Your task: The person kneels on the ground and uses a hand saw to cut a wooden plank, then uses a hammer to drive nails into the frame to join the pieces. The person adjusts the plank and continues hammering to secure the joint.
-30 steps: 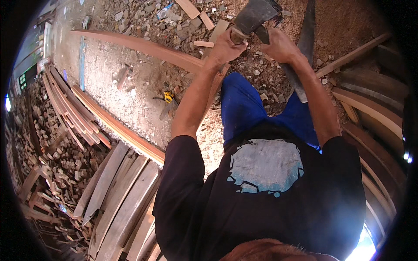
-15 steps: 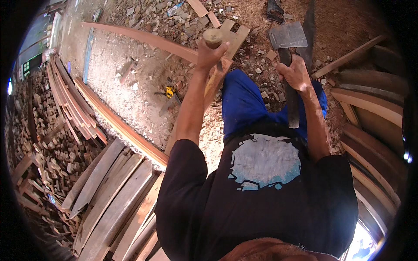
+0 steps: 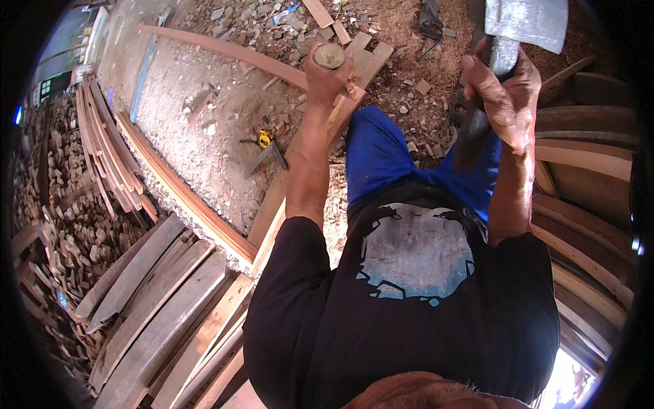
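Note:
My left hand (image 3: 327, 80) is wrapped round a chisel (image 3: 330, 56), whose round, worn wooden butt points up. Its blade is hidden behind my fist, over the end of a wooden beam (image 3: 346, 109) beside my knee. In my right hand (image 3: 507, 95), raised above my right thigh, is a hatchet (image 3: 528, 22) with a broad, flat grey metal head and a thick dark handle. The hatchet is well apart from the chisel. A long reddish plank (image 3: 228, 51) runs off to the left from beside my left fist.
A yellow tape measure (image 3: 264, 139) and a try square (image 3: 267, 159) lie on the chip-strewn ground. Long strips of wood (image 3: 184, 187) and weathered curved boards (image 3: 163, 307) are stacked at left. More curved timbers (image 3: 586, 160) stand close on the right. A dark-handled tool (image 3: 429, 20) lies ahead.
My right hand has lifted the hatchet up and to the right, closer to the camera. My left hand keeps its hold on the chisel, its wrist turned slightly.

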Demonstrator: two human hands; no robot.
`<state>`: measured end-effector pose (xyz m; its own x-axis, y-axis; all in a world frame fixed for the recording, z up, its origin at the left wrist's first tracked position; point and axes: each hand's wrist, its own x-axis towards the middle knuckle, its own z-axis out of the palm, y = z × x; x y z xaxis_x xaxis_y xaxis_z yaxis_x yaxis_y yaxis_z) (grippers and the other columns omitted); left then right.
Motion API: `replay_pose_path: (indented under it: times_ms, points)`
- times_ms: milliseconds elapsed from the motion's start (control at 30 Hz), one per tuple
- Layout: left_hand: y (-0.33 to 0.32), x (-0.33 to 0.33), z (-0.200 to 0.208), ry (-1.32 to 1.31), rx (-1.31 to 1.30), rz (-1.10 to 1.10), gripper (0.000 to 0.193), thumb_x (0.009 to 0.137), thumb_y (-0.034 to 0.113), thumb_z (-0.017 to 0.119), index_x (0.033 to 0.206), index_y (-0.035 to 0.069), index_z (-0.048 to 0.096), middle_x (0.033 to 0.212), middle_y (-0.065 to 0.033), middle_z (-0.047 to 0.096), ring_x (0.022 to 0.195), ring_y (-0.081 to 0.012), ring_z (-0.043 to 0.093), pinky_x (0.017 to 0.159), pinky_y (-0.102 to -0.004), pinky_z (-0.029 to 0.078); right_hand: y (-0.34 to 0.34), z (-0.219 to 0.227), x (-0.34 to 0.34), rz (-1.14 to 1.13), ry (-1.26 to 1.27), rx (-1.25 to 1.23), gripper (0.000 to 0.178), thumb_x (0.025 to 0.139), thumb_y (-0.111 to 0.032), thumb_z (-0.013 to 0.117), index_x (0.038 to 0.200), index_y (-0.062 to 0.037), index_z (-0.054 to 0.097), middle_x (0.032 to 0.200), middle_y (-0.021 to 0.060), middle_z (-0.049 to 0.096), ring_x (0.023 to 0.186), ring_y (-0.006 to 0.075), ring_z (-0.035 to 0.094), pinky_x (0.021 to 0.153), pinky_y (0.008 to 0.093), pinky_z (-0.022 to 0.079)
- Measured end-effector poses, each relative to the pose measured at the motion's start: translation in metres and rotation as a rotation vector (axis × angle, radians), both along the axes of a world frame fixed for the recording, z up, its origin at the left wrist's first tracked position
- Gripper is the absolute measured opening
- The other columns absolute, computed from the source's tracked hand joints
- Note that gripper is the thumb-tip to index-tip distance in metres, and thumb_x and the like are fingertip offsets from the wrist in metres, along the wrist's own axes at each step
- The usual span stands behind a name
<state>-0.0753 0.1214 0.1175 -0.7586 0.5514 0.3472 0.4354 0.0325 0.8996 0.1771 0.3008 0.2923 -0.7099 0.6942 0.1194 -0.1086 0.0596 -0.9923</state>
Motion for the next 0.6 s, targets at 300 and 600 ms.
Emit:
replay_pose_path:
  times_ms: [300, 600]
  points:
    - [-0.011, -0.004, -0.013, -0.111, 0.073, 0.015, 0.033, 0.079, 0.005, 0.085, 0.102, 0.002, 0.062, 0.087, -0.0045, 0.072, 0.08, -0.0127, 0.07, 0.075, -0.0301, 0.057, -0.009, 0.034, 0.0, -0.043, 0.073, 0.091, 0.019, 0.094, -0.011, 0.082, 0.104, -0.0014, 0.069, 0.074, 0.0038, 0.067, 0.063, 0.0105, 0.062, 0.062, 0.0264, 0.049]
    - [-0.032, 0.011, -0.015, 0.028, -0.082, -0.03, 0.024, 0.081, 0.005, 0.081, 0.095, 0.003, 0.062, 0.084, -0.0061, 0.071, 0.075, -0.0149, 0.067, 0.071, -0.0338, 0.056, -0.029, 0.062, -0.035, -0.179, 0.176, 0.33, 0.014, 0.097, -0.013, 0.08, 0.1, -0.0032, 0.071, 0.075, 0.0032, 0.07, 0.066, 0.0095, 0.065, 0.062, 0.0254, 0.05]
